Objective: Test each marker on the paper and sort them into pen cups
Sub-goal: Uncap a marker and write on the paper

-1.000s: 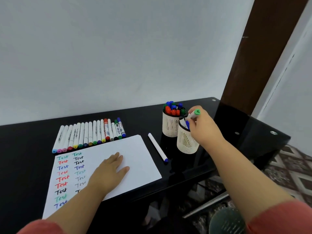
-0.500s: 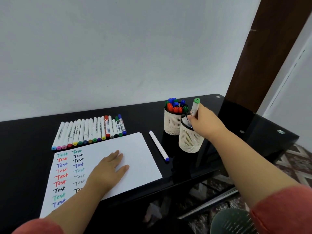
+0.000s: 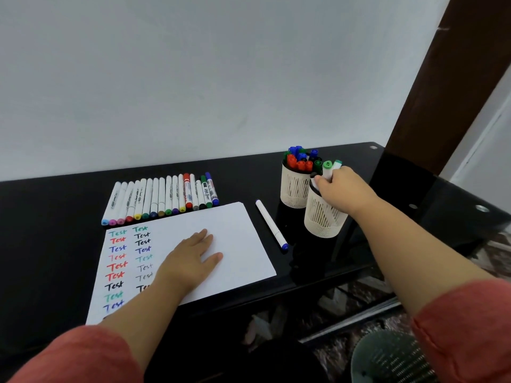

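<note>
Two pen cups stand near the right end of the black bench (image 3: 55,205), touching or almost touching each other. The far cup (image 3: 293,189) is packed with markers, their red, blue, green and black caps up. The near cup (image 3: 323,217) sits just in front and to the right of it. The right hand (image 3: 341,189) is over the near cup's mouth, fingers curled round a green-capped marker (image 3: 327,169) that stands upright in the cup; a second, teal-capped marker (image 3: 337,164) shows just beside it, and I cannot tell whether the fingers hold that one too.

The left hand (image 3: 190,261) lies flat on the white paper (image 3: 243,244), fingers straight and slightly spread, holding nothing. The paper lies near the front edge of the bench, and its left part carries two columns of the word "Test" in green, red, blue, black and paler inks.

A row of markers (image 3: 160,200) lies side by side behind the paper's far edge, towards the back of the bench, coloured ends pointing at the paper. One single marker (image 3: 271,223) with a white body and a blue tip lies alone between the paper's right edge and the cups, apart from both. Both arms wear reddish sleeves (image 3: 464,327)
</note>
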Demonstrator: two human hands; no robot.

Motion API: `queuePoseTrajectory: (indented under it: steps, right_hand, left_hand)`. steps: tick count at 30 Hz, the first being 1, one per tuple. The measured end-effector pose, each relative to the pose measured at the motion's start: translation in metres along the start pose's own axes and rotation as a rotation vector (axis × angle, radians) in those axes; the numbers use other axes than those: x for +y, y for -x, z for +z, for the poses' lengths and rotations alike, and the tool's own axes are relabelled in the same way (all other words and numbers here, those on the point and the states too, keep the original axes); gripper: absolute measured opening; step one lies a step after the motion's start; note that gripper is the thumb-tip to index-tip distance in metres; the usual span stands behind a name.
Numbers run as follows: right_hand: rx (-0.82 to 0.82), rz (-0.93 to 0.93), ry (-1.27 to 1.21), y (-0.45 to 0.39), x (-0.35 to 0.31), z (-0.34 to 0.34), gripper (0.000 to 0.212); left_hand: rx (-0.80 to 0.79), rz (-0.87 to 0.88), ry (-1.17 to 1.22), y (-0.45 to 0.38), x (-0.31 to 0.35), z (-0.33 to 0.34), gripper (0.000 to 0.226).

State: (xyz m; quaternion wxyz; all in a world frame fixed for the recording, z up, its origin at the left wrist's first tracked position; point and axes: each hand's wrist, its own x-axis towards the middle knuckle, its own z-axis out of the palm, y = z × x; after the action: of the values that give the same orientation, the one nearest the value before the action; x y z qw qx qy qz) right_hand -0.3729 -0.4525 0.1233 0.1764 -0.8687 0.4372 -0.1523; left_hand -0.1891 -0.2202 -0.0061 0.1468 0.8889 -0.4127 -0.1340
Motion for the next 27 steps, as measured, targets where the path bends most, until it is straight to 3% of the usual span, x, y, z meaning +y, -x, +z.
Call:
queuePoseTrajectory:
  steps: [4, 7, 12, 18, 27]
  right_hand:
    - [0.129, -0.067, -0.122, 0.003, 0.001, 0.001, 0.016]
    - [0.231, -0.113, -0.077, 0.007, 0.003, 0.001, 0.048]
    - [0.24, -0.153, -0.049, 0.008, 0.006, 0.0, 0.064]
    - [0.114, -0.134, 0.066, 0.005, 0.008, -0.002, 0.034]
    - [0.174, -0.194, 0.063, 0.006, 0.009, -0.004, 0.034]
  left_hand:
    - [0.011, -0.001, 0.016, 0.0, -0.001, 0.001, 0.062]
    - [0.009, 0.0, 0.016, 0.0, -0.001, 0.002, 0.062]
    - [0.003, -0.003, 0.018, -0.001, -0.002, 0.002, 0.062]
    - [-0.001, 0.007, 0.013, 0.0, -0.001, 0.0, 0.061]
    - [-0.009, -0.002, 0.006, 0.0, 0.0, 0.0, 0.061]
